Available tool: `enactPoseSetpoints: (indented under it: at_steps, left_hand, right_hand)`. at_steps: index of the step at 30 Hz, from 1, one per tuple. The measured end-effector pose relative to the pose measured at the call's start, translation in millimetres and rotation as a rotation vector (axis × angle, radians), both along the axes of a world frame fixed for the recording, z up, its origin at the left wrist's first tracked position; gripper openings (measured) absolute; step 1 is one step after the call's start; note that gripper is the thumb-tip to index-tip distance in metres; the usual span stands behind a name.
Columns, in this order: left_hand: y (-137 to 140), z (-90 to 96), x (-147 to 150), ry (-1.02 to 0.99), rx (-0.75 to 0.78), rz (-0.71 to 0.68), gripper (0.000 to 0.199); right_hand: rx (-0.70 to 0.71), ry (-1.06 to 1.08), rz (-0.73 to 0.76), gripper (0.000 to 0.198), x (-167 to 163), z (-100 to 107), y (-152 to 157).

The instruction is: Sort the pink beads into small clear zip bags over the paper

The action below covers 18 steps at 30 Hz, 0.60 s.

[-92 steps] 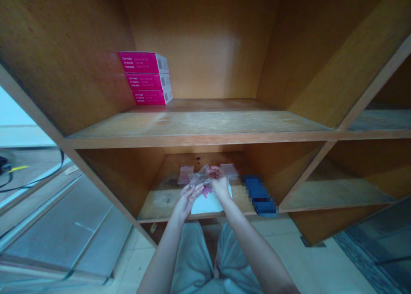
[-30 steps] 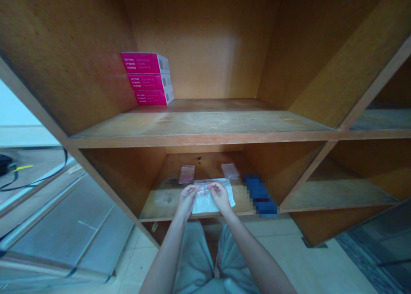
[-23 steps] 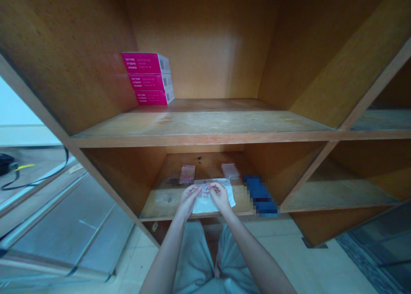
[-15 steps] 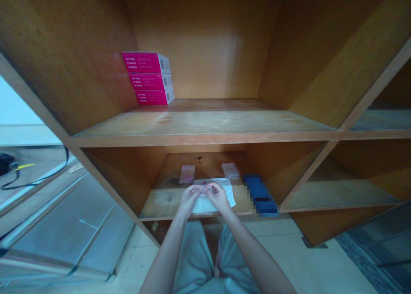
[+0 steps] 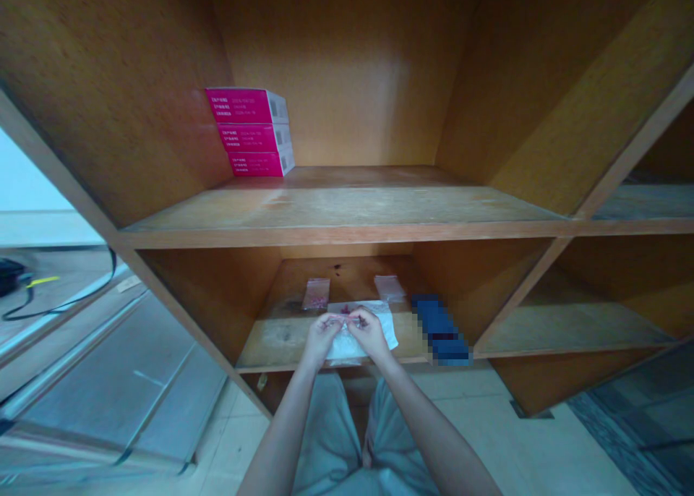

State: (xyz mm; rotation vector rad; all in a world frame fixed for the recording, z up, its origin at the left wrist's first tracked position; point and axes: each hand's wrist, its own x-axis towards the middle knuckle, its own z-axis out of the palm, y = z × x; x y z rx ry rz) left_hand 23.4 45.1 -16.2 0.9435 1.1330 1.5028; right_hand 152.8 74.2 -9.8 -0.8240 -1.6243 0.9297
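Pinching a small clear plastic bag (image 5: 340,318) between fingers of left hand (image 5: 320,332) and right hand (image 5: 369,332), over a white rectangular sheet (image 5: 350,348) on the brown wooden shelf (image 5: 271,335). Likely to scatter tiny pink beads (image 5: 345,309) through a slipping pinch or gaping rim.

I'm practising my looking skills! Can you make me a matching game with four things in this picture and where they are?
1. stack of pink boxes
2. white sheet
3. little bag with pink bits
4. blurred blue object

A. lower shelf, farther in than the left hand
B. partly hidden by the right hand
C. upper shelf, on the left
D. lower shelf, rightmost of these four

Pairs: 1-C, 2-B, 3-A, 4-D
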Motion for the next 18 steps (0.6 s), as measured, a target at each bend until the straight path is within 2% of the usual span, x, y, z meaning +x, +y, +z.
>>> enactPoseSetpoints:
  at_steps: [9, 18]
  left_hand:
    - [-3, 12.4, 1, -0.083, 0.004, -0.034, 0.023]
    - [-3, 15.6, 2, -0.159, -0.012, -0.025, 0.026]
  right_hand:
    - [-0.061, 0.070, 0.005, 0.019, -2, -1, 2]
    - [-0.082, 0.096, -0.019, 0.024, -2, -2, 3]
